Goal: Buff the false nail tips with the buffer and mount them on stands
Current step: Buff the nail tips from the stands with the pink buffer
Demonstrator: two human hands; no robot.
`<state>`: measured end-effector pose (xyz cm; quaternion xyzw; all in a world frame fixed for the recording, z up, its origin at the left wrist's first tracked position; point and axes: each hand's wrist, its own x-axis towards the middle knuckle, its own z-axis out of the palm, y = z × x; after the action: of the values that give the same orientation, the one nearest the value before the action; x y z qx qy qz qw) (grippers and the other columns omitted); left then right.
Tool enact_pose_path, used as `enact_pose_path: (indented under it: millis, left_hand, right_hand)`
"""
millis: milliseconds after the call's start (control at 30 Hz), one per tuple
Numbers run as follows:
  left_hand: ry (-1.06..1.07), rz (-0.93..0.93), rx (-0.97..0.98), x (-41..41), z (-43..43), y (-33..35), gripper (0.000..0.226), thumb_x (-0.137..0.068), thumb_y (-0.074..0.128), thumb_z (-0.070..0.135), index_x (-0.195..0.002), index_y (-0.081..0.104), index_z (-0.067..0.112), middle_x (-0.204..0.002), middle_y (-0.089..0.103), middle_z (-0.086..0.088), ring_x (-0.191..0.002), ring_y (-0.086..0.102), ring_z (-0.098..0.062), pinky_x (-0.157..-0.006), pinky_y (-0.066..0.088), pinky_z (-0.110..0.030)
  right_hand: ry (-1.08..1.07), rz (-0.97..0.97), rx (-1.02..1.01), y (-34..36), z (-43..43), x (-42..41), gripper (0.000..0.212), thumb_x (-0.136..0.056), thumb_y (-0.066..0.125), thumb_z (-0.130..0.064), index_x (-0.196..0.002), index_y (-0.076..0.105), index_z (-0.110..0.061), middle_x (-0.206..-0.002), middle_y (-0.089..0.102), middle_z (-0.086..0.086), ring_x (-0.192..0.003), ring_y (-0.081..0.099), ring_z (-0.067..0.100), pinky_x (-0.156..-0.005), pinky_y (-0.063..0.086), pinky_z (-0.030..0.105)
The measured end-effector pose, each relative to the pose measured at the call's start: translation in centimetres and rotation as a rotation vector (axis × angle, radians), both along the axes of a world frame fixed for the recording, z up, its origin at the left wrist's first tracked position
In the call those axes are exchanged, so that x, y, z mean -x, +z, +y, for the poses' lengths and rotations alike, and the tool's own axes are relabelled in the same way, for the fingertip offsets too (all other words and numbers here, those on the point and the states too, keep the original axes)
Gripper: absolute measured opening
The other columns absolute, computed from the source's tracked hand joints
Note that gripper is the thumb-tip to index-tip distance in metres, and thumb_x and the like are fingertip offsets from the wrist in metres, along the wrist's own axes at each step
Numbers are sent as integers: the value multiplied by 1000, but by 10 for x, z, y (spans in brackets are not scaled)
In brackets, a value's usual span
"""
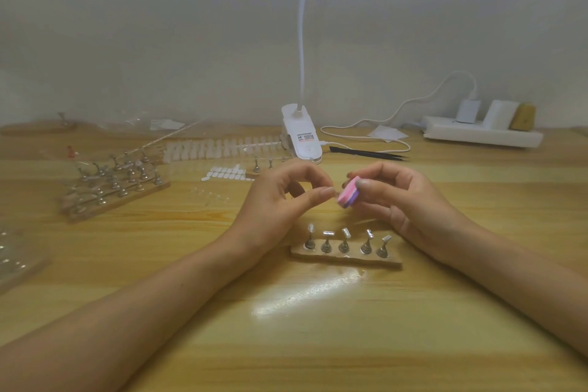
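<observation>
while right hand (397, 200) pinches the pink buffer (348, 192), left hand (280, 197) fingertips pinch together just beside it; can't tell what they hold.

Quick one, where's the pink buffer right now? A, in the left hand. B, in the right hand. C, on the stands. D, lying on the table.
B: the right hand pinches the buffer, raised over the stands.

I see a wooden table (286, 344). A strip of five stands (345, 259) lies at centre, a fuller rack (117, 191) at left, a power strip (477, 137) upper right.
</observation>
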<state>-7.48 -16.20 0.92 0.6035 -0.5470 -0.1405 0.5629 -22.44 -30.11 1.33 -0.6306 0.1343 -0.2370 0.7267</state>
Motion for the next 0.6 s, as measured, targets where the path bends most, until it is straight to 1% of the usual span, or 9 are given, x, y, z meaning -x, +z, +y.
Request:
enact_pose_path:
  millis: [67, 100, 200, 233, 333, 433, 500, 567, 600]
  left_hand:
    - [-19, -6, -1, 0, 0, 0, 11, -87, 71, 14, -78, 69, 20, -82, 66, 9, -70, 55, 2, -68, 43, -13]
    - [-28, -15, -3, 1, 0, 0, 12, -87, 71, 14, -78, 69, 20, -82, 67, 7, -70, 56, 1, -68, 43, -14]
    - [-13, -1, -2, 0, 1, -1, 10, -87, 72, 14, -78, 69, 19, -84, 67, 6, -69, 55, 2, -69, 43, -14]
    - [2, 0, 0, 0, 1, -1, 10, -87, 72, 14, -79, 69, 18, -83, 67, 6, -69, 54, 2, -68, 43, -14]
    - [1, -41, 0, 1, 0, 0, 9, -87, 72, 12, -79, 70, 17, -84, 68, 3, -70, 56, 1, -68, 44, -15]
    - [-9, -43, -2, 2, 0, 0, 10, -86, 73, 14, -79, 70, 20, -86, 69, 2, -72, 57, 1, -69, 45, -14]
    - [5, -26, -1, 2, 1, 0, 10, -86, 73, 15, -78, 70, 20, -85, 68, 3, -71, 56, 2, -68, 45, -13]
    - [1, -42, -10, 2, 1, 0, 8, -86, 73, 15, -79, 70, 17, -84, 68, 3, -70, 57, 1, -67, 45, -14]
    - [-5, -51, -13, 2, 1, 1, 8, -86, 73, 15, -79, 70, 17, -84, 68, 3, -70, 57, 1, -67, 45, -14]
  right_hand:
    - [88, 42, 69, 0, 3, 1, 20, -77, 79, -16, -96, 73, -10, -101, 74, 17, -93, 74, 28, -80, 59, 31]
    - [88, 50, 83, 0, 4, 0, 21, -77, 80, -17, -96, 73, -10, -102, 74, 18, -93, 74, 28, -81, 60, 32]
    - [-21, 9, 8, 0, 1, 0, 24, -78, 72, -14, -100, 69, -4, -98, 75, 15, -90, 74, 23, -75, 59, 26]
    - [-20, 5, -6, 1, 1, -1, 25, -78, 71, -14, -100, 68, -3, -97, 75, 15, -90, 73, 23, -75, 59, 25]
    - [32, 48, 62, 0, 3, -1, 27, -76, 75, -18, -99, 70, -5, -101, 74, 17, -92, 74, 26, -81, 60, 31]
    - [-51, 15, 15, -1, 1, -1, 27, -77, 73, -17, -100, 69, -5, -98, 75, 16, -90, 73, 25, -77, 59, 27]
    - [-12, 13, 7, 0, 2, 0, 23, -77, 74, -17, -97, 71, -7, -98, 75, 16, -91, 74, 25, -77, 59, 26]
    - [60, 48, 67, 0, 5, 0, 19, -75, 77, -21, -92, 75, -12, -100, 75, 17, -92, 74, 28, -78, 59, 29]
    - [56, 57, 83, 0, 6, 0, 18, -75, 78, -22, -90, 76, -14, -100, 75, 17, -92, 74, 28, -79, 59, 29]
